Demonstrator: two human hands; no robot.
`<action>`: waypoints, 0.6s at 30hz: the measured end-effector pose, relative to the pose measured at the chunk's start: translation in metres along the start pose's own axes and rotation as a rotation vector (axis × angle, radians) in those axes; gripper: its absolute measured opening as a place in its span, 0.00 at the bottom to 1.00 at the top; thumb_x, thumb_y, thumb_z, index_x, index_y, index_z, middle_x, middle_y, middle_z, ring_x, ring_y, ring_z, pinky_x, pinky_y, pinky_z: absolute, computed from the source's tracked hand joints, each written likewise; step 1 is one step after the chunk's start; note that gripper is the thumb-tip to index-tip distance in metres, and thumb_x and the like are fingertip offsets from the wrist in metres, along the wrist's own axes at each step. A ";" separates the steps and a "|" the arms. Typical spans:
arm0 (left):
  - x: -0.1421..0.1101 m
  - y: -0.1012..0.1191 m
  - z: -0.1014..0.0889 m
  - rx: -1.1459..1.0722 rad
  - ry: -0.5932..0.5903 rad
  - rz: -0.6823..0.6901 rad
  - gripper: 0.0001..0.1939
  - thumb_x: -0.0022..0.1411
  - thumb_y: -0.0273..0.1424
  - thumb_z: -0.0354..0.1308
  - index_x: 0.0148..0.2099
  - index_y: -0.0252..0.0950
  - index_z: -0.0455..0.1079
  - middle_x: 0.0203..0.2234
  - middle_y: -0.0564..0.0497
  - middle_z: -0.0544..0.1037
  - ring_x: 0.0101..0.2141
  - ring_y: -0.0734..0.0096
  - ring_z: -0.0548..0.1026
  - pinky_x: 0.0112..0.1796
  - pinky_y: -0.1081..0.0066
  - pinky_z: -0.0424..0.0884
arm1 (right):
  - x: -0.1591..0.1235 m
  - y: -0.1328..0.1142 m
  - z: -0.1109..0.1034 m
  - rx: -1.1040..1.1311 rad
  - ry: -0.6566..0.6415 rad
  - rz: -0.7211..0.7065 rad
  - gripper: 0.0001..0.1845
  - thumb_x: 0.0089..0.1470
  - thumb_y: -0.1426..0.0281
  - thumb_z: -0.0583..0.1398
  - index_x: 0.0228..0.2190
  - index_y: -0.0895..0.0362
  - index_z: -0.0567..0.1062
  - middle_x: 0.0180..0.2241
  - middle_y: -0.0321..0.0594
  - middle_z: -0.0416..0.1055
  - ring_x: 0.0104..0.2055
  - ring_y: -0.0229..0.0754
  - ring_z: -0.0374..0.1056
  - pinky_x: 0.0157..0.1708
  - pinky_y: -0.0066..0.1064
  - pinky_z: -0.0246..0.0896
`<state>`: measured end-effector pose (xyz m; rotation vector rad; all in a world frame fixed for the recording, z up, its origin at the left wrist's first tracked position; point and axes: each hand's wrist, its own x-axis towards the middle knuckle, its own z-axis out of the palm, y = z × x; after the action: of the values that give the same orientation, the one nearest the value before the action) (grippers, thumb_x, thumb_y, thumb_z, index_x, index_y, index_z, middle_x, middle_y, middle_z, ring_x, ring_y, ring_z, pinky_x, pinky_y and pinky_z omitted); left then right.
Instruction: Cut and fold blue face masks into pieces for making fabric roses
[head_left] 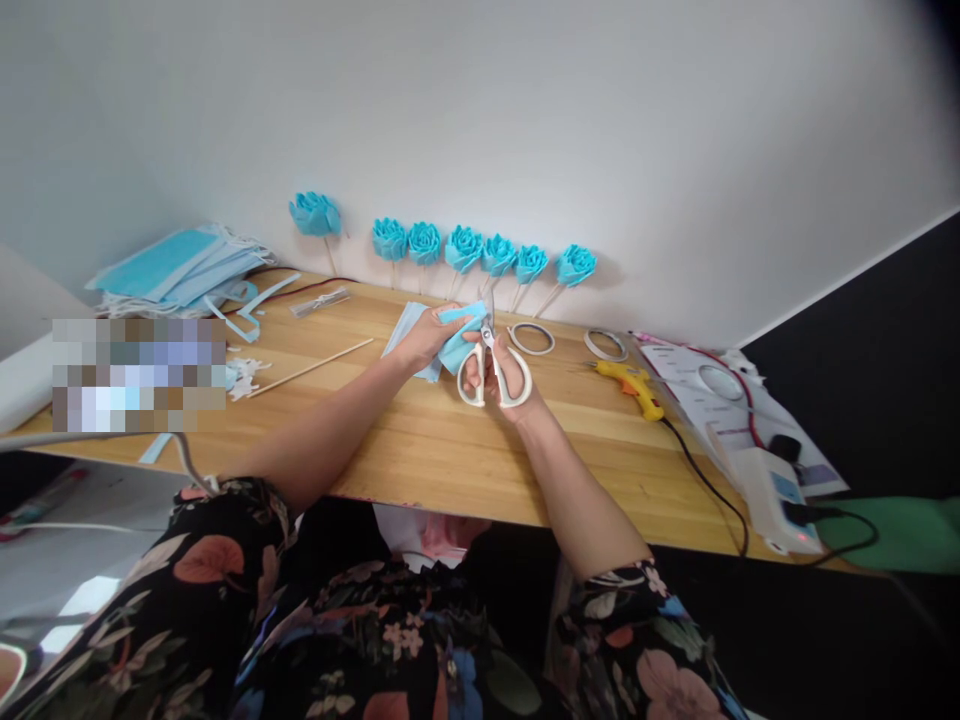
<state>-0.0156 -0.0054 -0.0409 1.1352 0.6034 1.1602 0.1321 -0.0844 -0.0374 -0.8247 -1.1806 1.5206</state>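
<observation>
My left hand [426, 338] is closed on a piece of blue mask fabric [459, 348], held just above the table. Through the white handles of a pair of scissors [514, 386] go the fingers of my right hand [501, 372]. The scissors' metal blades point up and away from me, against the right edge of the fabric; whether they are parted is too small to tell. Under and beside my left hand lie more pale blue fabric pieces [406, 325] on the wooden table [420, 450].
Several blue fabric roses [463, 248] on sticks lean against the wall. Stacked masks [172, 268] lie at the back left, near a wooden stick [311, 368]. On the right are tape rolls [606, 346], a yellow glue gun [631, 386] with its cord, and a power strip [776, 498].
</observation>
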 end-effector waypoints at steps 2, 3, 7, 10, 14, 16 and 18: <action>0.001 -0.002 -0.001 0.015 -0.002 -0.014 0.23 0.45 0.44 0.73 0.32 0.34 0.69 0.24 0.54 0.74 0.23 0.76 0.71 0.26 0.74 0.66 | 0.001 0.001 0.000 0.003 0.005 -0.022 0.34 0.53 0.39 0.58 0.46 0.55 0.73 0.21 0.31 0.68 0.22 0.38 0.66 0.25 0.31 0.67; 0.001 -0.003 -0.001 0.019 0.001 -0.016 0.22 0.46 0.44 0.73 0.32 0.34 0.69 0.24 0.54 0.74 0.23 0.76 0.70 0.25 0.74 0.66 | 0.001 0.001 0.000 0.001 0.005 -0.027 0.34 0.53 0.40 0.58 0.47 0.55 0.73 0.21 0.31 0.68 0.23 0.38 0.67 0.26 0.31 0.68; 0.001 0.001 -0.001 0.038 0.041 0.014 0.20 0.46 0.41 0.73 0.31 0.34 0.68 0.23 0.55 0.73 0.23 0.77 0.69 0.25 0.75 0.65 | -0.001 0.001 0.002 -0.020 0.017 -0.034 0.34 0.54 0.41 0.58 0.48 0.56 0.73 0.20 0.30 0.67 0.22 0.37 0.66 0.22 0.29 0.64; 0.001 0.004 -0.001 0.064 0.053 0.023 0.21 0.45 0.41 0.74 0.30 0.34 0.67 0.22 0.55 0.72 0.23 0.78 0.68 0.25 0.75 0.63 | -0.002 0.002 0.003 -0.022 0.025 -0.061 0.35 0.54 0.41 0.59 0.48 0.57 0.73 0.19 0.29 0.66 0.20 0.35 0.64 0.19 0.27 0.59; 0.004 0.003 -0.007 0.066 0.006 0.037 0.23 0.44 0.44 0.74 0.32 0.34 0.69 0.24 0.55 0.73 0.24 0.77 0.69 0.26 0.75 0.64 | -0.003 0.002 0.006 0.016 0.039 -0.088 0.35 0.53 0.43 0.62 0.49 0.58 0.74 0.18 0.28 0.64 0.18 0.33 0.59 0.16 0.26 0.56; 0.006 0.003 -0.010 0.062 -0.019 0.040 0.24 0.43 0.45 0.75 0.32 0.34 0.69 0.24 0.55 0.73 0.24 0.77 0.70 0.26 0.75 0.65 | -0.003 0.002 0.007 0.026 0.055 -0.100 0.36 0.51 0.44 0.63 0.50 0.58 0.74 0.18 0.27 0.64 0.16 0.31 0.57 0.15 0.25 0.53; 0.007 0.004 -0.011 0.056 -0.023 0.042 0.25 0.42 0.45 0.75 0.31 0.34 0.67 0.22 0.56 0.71 0.23 0.79 0.68 0.25 0.76 0.64 | -0.004 0.001 0.009 0.028 0.061 -0.107 0.36 0.50 0.44 0.64 0.50 0.58 0.74 0.17 0.27 0.63 0.15 0.31 0.55 0.13 0.24 0.50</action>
<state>-0.0244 0.0049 -0.0403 1.2124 0.5996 1.1709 0.1248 -0.0903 -0.0365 -0.7722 -1.1378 1.4124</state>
